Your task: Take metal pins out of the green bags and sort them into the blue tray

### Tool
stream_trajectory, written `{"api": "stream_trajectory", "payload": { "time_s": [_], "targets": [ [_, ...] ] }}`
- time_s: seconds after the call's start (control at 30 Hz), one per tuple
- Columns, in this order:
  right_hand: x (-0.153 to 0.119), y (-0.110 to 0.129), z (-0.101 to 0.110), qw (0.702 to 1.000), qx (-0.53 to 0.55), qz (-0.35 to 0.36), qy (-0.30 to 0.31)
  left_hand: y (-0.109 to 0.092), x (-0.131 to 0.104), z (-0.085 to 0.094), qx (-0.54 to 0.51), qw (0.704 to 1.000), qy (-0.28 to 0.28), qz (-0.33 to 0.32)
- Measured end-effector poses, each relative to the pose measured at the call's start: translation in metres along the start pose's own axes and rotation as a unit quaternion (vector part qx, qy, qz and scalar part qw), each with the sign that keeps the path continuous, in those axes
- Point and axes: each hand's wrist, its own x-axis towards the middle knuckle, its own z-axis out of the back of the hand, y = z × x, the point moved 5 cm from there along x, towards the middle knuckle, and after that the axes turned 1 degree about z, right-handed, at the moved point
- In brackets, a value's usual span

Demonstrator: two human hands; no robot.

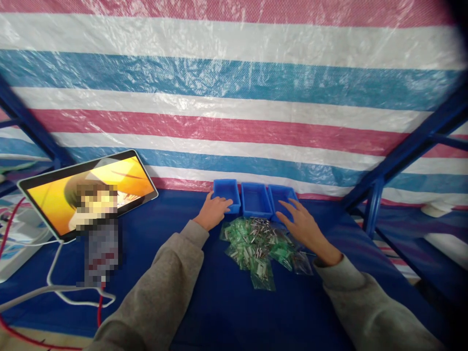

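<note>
Three blue trays stand side by side at the back of the blue table: a left tray (225,189), a middle tray (256,199) and a right tray (280,193). My left hand (215,210) is at the left tray's near left side, fingers apart and holding nothing. Over the near right part of the right tray, my right hand (300,223) is spread and holds nothing. Between my hands, in front of the trays, lies a pile of small clear and green plastic bags (250,243) with metal pieces in them. No contents can be made out in the trays.
A tablet (141,183) with a lit screen leans at the left, a pixelated object in front of it. White and red cables (54,273) lie at the left edge. Blue frame posts (373,207) rise at both sides, before a striped plastic sheet (234,107).
</note>
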Motion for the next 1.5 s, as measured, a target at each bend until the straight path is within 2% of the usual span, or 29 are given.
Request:
{"api": "stream_trajectory", "payload": {
  "time_s": [0.13,0.33,0.47,0.6,0.7,0.87,1.0,1.1,1.23,1.5],
  "targets": [
    [-0.002,0.001,-0.019,0.999,-0.018,0.012,0.042,-0.008,0.002,0.0,0.006,0.998,0.06,-0.003],
    [0.001,0.002,-0.024,0.998,0.004,0.033,0.049,-0.008,0.01,0.005,0.003,0.99,0.144,-0.005],
    [0.003,-0.001,-0.026,0.996,0.034,0.05,0.062,-0.005,0.01,0.01,0.003,0.985,0.174,0.003],
    [0.004,-0.005,-0.026,0.996,0.055,0.053,0.056,-0.008,0.011,0.01,-0.003,0.983,0.18,-0.024],
    [0.004,-0.006,-0.027,0.995,0.065,0.054,0.051,-0.01,0.012,0.002,-0.013,0.984,0.172,-0.037],
    [0.004,-0.005,-0.025,0.995,0.065,0.048,0.051,-0.007,0.01,-0.009,0.0,0.992,0.122,-0.037],
    [0.004,-0.003,-0.024,0.995,0.068,0.045,0.049,-0.006,0.006,-0.005,-0.046,0.995,0.077,-0.046],
    [0.005,-0.003,-0.025,0.996,0.063,0.046,0.042,-0.007,0.004,-0.003,-0.084,0.993,0.066,-0.046],
    [0.005,-0.001,-0.028,0.996,0.059,0.053,0.043,-0.012,0.003,-0.007,-0.078,0.994,0.066,-0.035],
    [0.004,-0.005,-0.026,0.994,0.037,0.076,0.064,-0.015,0.0,-0.004,-0.061,0.998,0.018,-0.021]
  ]
}}
